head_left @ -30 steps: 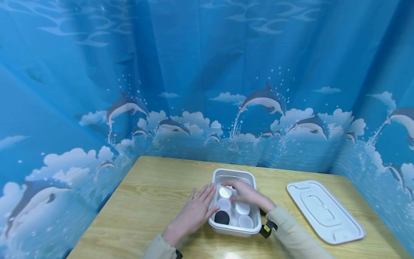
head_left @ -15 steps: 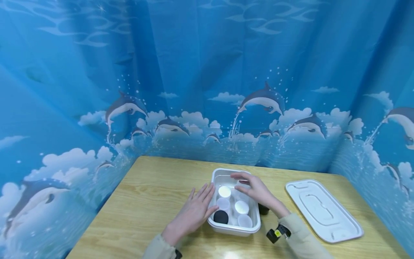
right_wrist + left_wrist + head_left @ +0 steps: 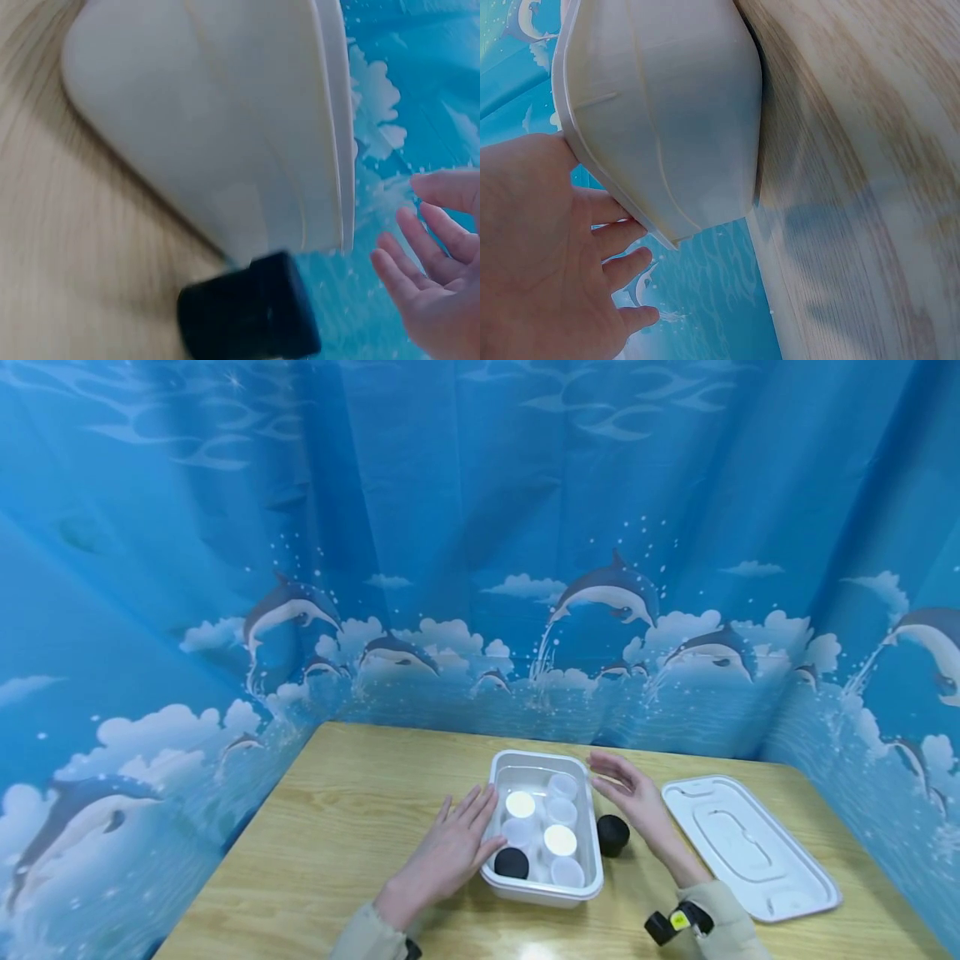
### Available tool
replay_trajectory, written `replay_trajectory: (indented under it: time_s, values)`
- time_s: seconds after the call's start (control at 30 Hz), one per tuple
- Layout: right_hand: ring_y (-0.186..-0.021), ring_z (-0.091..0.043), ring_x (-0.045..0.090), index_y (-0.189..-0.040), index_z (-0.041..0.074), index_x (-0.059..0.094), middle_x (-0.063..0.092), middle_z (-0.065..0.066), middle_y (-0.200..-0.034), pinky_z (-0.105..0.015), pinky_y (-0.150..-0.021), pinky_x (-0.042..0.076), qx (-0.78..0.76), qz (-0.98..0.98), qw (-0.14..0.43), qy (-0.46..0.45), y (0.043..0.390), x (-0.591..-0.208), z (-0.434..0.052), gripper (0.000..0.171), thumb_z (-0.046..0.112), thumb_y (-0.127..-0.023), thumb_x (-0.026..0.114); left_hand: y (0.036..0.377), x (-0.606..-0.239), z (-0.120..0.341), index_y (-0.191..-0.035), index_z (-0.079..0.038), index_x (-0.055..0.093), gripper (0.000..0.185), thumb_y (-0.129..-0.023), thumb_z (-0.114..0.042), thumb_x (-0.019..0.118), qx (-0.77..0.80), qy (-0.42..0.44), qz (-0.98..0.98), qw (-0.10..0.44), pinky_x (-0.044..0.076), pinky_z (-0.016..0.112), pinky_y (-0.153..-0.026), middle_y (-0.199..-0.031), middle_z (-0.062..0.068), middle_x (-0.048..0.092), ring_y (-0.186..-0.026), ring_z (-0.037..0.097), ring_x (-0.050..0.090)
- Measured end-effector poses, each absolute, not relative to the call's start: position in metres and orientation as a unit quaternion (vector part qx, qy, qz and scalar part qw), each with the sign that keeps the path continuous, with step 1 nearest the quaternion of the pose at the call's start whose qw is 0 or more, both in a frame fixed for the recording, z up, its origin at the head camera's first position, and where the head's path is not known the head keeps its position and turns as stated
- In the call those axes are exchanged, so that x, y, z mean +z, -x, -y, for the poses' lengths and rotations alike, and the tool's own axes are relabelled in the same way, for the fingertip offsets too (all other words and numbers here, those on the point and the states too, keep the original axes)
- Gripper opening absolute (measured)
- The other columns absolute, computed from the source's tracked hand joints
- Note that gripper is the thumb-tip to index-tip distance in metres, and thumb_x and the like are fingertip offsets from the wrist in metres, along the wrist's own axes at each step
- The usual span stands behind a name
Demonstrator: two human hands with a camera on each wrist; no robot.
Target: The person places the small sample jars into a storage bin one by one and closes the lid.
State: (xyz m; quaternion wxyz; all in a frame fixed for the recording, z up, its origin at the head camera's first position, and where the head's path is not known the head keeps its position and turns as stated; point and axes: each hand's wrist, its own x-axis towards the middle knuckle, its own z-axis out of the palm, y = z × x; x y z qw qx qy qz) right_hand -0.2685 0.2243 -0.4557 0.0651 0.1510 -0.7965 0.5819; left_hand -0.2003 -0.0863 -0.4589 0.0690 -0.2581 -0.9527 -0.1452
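Observation:
A white plastic box (image 3: 542, 888) stands on the table, holding several round white-topped containers (image 3: 560, 840) and one with a black top (image 3: 512, 863). My left hand (image 3: 448, 852) rests on the box's left rim with straight fingers; in the left wrist view its fingertips touch the rim. To the right of the box, my right hand (image 3: 637, 802) is held in the air, fingers relaxed and nothing in them. Below it, close to the box's right wall, stands a black round container (image 3: 612, 835). The right wrist view shows this dark cylinder (image 3: 251, 311) beside the box wall.
A white rectangular lid (image 3: 752, 847) lies on the right part of the wooden table (image 3: 360, 802). Behind and at the sides hangs a blue curtain (image 3: 465, 527) printed with dolphins.
My right hand has come out of the box and moved right, past its rim. The containers at the back right and the black one outside now show fully. My left hand has stayed put.

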Motion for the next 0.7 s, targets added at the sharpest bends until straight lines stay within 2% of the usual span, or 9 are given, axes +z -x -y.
replay_trajectory:
  time_s: [0.07,0.13,0.27,0.37,0.5,0.7]
  values:
    - [-0.122,-0.012,0.059,-0.142,-0.002,0.053,0.058,-0.023,-0.14,-0.012,-0.097,0.048,0.585,0.795,0.058,-0.148,0.266,-0.459,-0.232,0.047,0.015,-0.1,0.066,0.2,-0.459,0.086,-0.158,-0.003,0.032,0.064,-0.108,-0.043,0.042,-0.144,0.257,0.953,0.07,0.019,0.059,-0.123,-0.166,0.011,0.027,-0.152,0.031,0.026]
    - [-0.122,-0.01,0.059,-0.142,-0.004,0.051,0.057,-0.024,-0.141,-0.012,-0.096,0.048,0.587,0.795,0.049,-0.146,0.263,-0.462,-0.239,0.048,0.012,-0.1,0.066,0.2,-0.459,0.086,-0.157,-0.003,0.032,0.064,-0.108,-0.043,0.043,-0.143,0.257,0.953,0.07,0.019,0.059,-0.123,-0.166,0.011,0.027,-0.152,0.031,0.026]
    - [-0.131,-0.031,0.054,-0.145,-0.006,0.047,0.053,-0.026,-0.144,-0.016,-0.098,0.049,0.586,0.798,0.009,-0.139,0.258,-0.469,-0.25,0.054,0.009,-0.097,0.068,0.2,-0.459,0.086,-0.158,-0.004,0.031,0.065,-0.108,-0.043,0.042,-0.141,0.256,0.954,0.068,0.018,0.059,-0.123,-0.166,0.01,0.026,-0.152,0.031,0.025]
    - [-0.135,-0.044,0.048,-0.147,-0.005,0.044,0.051,-0.026,-0.147,-0.023,-0.101,0.051,0.574,0.807,-0.039,-0.133,0.255,-0.476,-0.258,0.062,0.012,-0.095,0.072,0.199,-0.459,0.086,-0.159,-0.005,0.029,0.065,-0.108,-0.045,0.041,-0.138,0.254,0.955,0.065,0.016,0.058,-0.123,-0.166,0.01,0.025,-0.153,0.03,0.024]
    - [-0.135,-0.046,0.047,-0.147,-0.005,0.043,0.05,-0.027,-0.147,-0.031,-0.102,0.05,0.552,0.817,-0.084,-0.143,0.252,-0.484,-0.264,0.07,0.014,-0.09,0.078,0.199,-0.459,0.086,-0.159,-0.006,0.028,0.066,-0.108,-0.046,0.04,-0.136,0.253,0.956,0.063,0.016,0.058,-0.123,-0.167,0.009,0.024,-0.153,0.03,0.023]
    - [-0.121,-0.042,0.058,-0.139,-0.014,0.046,0.053,-0.034,-0.137,-0.025,-0.092,0.053,0.537,0.818,-0.088,-0.187,0.247,-0.49,-0.266,0.068,0.007,-0.085,0.081,0.199,-0.46,0.086,-0.159,-0.006,0.028,0.066,-0.108,-0.045,0.041,-0.142,0.255,0.954,0.064,0.017,0.058,-0.123,-0.166,0.01,0.025,-0.153,0.03,0.024]
